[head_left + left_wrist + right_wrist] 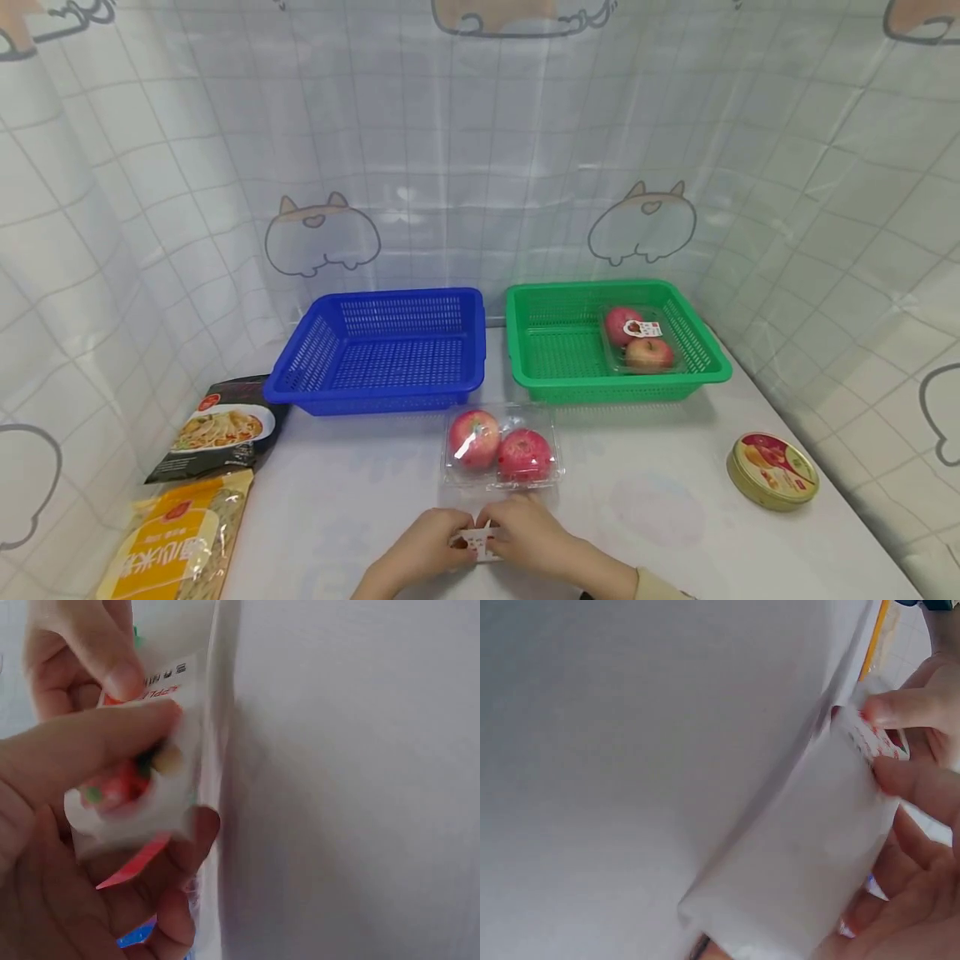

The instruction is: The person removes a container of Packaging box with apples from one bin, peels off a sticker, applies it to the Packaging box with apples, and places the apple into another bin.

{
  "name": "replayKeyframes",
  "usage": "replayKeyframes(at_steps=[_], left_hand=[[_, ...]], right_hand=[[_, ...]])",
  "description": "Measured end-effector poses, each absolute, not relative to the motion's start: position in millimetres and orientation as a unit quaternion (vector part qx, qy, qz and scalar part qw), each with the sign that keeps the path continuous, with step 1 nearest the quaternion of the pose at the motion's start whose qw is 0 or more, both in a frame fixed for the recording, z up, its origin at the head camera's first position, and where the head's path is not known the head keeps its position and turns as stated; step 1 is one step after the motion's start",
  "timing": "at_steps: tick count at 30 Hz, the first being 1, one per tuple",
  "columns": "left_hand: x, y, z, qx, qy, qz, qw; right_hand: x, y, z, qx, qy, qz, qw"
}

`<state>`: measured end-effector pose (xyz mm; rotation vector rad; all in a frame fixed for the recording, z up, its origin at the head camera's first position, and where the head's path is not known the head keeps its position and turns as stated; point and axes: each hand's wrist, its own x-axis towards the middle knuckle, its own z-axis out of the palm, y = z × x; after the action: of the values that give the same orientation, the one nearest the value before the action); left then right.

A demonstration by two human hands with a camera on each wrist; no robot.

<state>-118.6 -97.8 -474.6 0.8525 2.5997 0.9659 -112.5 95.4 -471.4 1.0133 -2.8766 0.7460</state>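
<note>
Low in the head view, my left hand (422, 542) and right hand (534, 535) meet over a white label sheet (483, 543). Both pinch it between thumb and fingers. In the left wrist view the label (169, 814) carries red lettering and a blurred red fruit picture. White paper (802, 825) trails from the fingers in the right wrist view. Just beyond the hands lies a clear plastic box (504, 410) holding two red apples (474, 439).
A blue basket (375, 400) stands behind at left. Beside it, a green basket (592, 390) contains another labelled box of apples (648, 354). On the left lie a black food packet (225, 425) and a yellow pasta bag (176, 542). A round tin (772, 471) sits at right.
</note>
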Motion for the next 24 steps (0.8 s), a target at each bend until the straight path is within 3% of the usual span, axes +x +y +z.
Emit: replayKeyframes(at_steps=[15, 24], left_hand=[[-129, -124, -467, 0.162, 0.761, 0.58, 0.242], [-125, -117, -467, 0.135, 0.689, 0.646, 0.299]], right_hand=[[-114, 105, -457, 0.305, -0.895, 0.326, -0.027], [-108, 99, -457, 0.361, -0.868, 0.34, 0.024]])
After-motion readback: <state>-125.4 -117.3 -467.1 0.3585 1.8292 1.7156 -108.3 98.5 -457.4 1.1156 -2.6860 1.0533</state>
